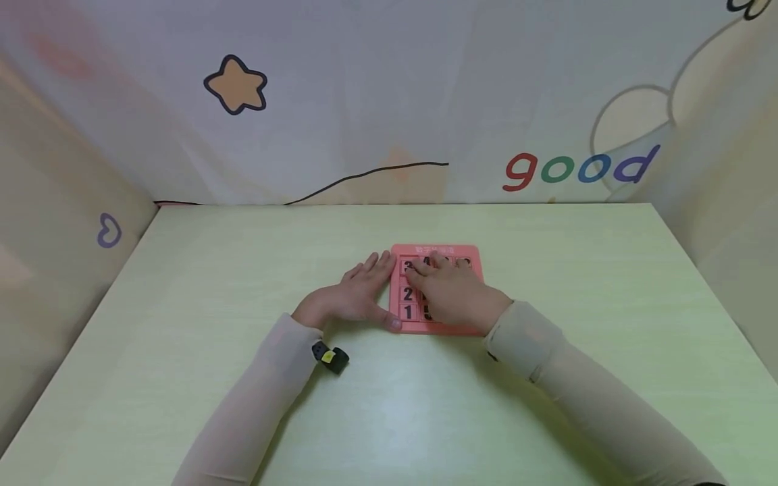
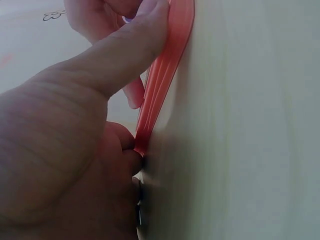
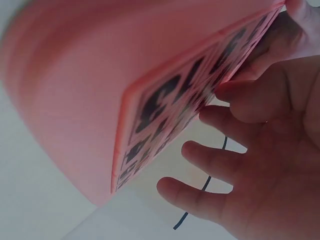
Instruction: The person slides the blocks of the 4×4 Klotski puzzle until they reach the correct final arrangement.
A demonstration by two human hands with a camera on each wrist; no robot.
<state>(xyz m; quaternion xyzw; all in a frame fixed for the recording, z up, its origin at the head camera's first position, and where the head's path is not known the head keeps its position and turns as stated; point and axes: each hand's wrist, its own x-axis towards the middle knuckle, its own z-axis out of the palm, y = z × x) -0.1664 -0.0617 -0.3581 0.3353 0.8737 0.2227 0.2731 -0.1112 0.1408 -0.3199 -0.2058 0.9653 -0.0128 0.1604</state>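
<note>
1. While the left hand [image 1: 352, 297] sets its thumb on the lower-left corner of a flat, pink, round-cornered number board [image 1: 428, 329], its other fingers reach, stretched, to the board's upper left edge. Grip: braced against the board, not wrapped round it.
2. Right hand [image 1: 464, 297] lies over the board's numbered area, fingers spread, fingertips at its upper part. Grip: loose, grasping nothing.
3. Board position: centre of the head frame, slightly right of middle, lying flat on a pale green table [image 1: 389, 418].
4. Left column, legible from the top: square pink tiles with black numerals 3 [image 1: 408, 266], 2 [image 1: 408, 294], 1 [image 1: 408, 312]. Right of the 1, a partly covered 5. Right hand hides most others.
5. Light grey left sleeve [image 1: 255, 398] enters from lower left; matching right sleeve [image 1: 595, 398] from lower right. Small black device with yellow mark [image 1: 331, 358] beside the left cuff.
6. Pale backdrop [image 1: 377, 88], top of frame: black-outlined orange star [image 1: 236, 85] upper left; multicoloured word "good" [image 1: 581, 170] upper right.
</note>
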